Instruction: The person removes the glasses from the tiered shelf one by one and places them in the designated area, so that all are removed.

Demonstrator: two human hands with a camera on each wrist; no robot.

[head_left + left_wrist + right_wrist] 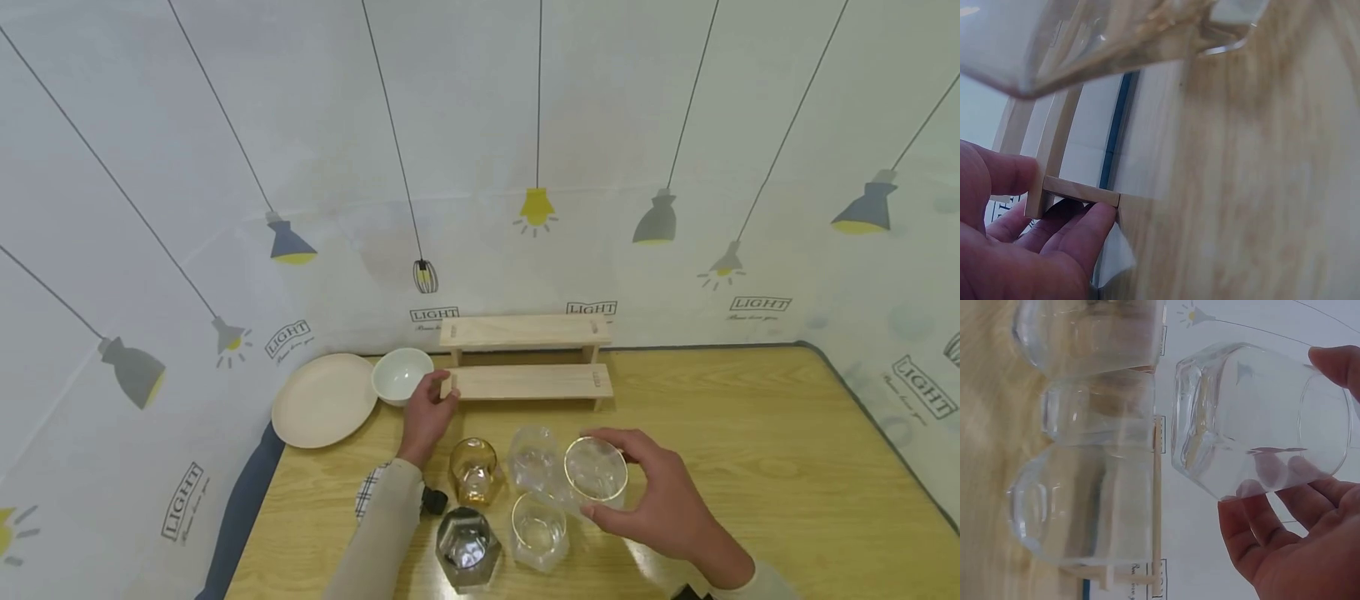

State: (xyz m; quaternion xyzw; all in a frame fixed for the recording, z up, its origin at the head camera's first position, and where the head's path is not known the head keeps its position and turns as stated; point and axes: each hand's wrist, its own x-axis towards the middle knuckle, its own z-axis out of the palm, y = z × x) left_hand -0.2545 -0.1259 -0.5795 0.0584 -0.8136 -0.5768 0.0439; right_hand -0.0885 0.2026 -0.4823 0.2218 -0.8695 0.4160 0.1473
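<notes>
1. Smoky grey faceted glass [467,547]: nearest item, standing on the wooden tabletop [750,467] just left of the clear glasses.
2. Clear gold-rimmed glass [537,529]: upright on the tabletop, just right of the grey glass.
3. Right hand [656,496]: grip closed round a clear tumbler [596,471], thumb on one side, fingers on the other. In the right wrist view the tumbler [1254,419] is off the tabletop and tilted, fingertips [1254,500] pressed against its wall.
4. Second clear glass [532,457]: on the tabletop, just beside the held tumbler on its left.
5. Amber glass [474,469]: on the tabletop, left of the clear glasses, near the left forearm.
6. Checked cloth [369,492] and small black object [435,500]: beside the left sleeve, partly hidden.
7. Left hand [426,412]: grip pinching the left end of the two-tier wooden rack [528,367]; the left wrist view shows thumb and fingers [1082,234] clasping the rack's end post [1079,190].
8. White bowl [401,375]: just left of the rack, close to the left hand.
9. Cream plate [324,400]: left of the bowl, at the tabletop's far left corner.
10. Lamp-printed backdrop [480,167]: behind the rack.
</notes>
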